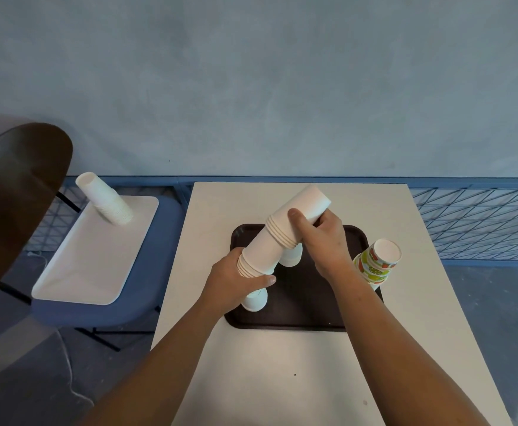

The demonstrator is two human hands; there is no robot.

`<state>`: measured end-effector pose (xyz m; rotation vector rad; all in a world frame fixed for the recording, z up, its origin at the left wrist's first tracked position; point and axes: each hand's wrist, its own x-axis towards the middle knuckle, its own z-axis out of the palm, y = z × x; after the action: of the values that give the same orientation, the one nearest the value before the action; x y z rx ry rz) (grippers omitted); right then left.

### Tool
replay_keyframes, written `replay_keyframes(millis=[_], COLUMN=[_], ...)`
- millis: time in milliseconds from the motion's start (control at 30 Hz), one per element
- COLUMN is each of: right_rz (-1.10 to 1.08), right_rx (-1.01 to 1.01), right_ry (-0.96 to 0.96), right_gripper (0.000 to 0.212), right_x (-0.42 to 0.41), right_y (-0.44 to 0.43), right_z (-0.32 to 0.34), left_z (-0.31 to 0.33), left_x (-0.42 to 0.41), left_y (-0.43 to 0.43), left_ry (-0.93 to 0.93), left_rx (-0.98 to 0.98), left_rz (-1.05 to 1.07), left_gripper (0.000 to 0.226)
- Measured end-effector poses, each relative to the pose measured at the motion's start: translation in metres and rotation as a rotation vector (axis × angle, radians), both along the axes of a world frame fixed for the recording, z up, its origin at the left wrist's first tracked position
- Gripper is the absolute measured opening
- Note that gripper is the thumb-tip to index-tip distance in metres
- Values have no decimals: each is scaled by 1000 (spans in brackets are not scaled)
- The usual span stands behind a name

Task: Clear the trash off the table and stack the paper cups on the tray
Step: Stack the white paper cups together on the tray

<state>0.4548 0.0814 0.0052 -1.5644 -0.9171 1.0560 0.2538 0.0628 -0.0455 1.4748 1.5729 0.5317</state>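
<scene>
A tilted white cup stack is gripped by left hand and right hand over the tray. Printed cups are nested just beside the right hand.

Our left hand hides most of the white cup at the tray's eight o'clock; at nine o'clock we see the brown tabletop run off-frame.
</scene>
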Motion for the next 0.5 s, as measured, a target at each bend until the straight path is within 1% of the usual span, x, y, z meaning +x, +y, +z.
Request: replay_keyframes(millis=[33, 100, 200, 233, 333, 400, 433, 467, 500], right_rz=[8, -18, -113, -144, -254, -329, -360, -383, -394], right_rx=[-2, 8, 16, 28, 74, 100, 103, 97, 81], right_ry=[-17, -11, 98, 152, 322, 379, 367, 315, 221], right_gripper=[51, 52, 55, 50, 22, 11, 12, 16, 22], right_x=[-2, -4, -3, -1, 7, 13, 16, 17, 18], right_y=[-2, -4, -1, 0, 7, 14, 18, 22, 25], right_z=[-1, -1, 1, 2, 5, 6, 3, 0, -5], left_z=[0, 0, -1, -2, -5, -8, -9, -9, -7], left_x=[0, 0, -1, -2, -6, -8, -9, -10, -10], left_y=[0, 1, 0, 0, -1, -2, -3, -3, -4], left_ry=[0, 1, 2, -1, -34, -71, -88, -100, -115], left_rx=[3, 2, 1, 1, -9, -15, -18, -17, -14], left_rz=[-1, -4, -3, -1, 9, 24, 30, 35, 39], left_gripper=[64, 64, 66, 66, 65, 64, 63, 61, 57])
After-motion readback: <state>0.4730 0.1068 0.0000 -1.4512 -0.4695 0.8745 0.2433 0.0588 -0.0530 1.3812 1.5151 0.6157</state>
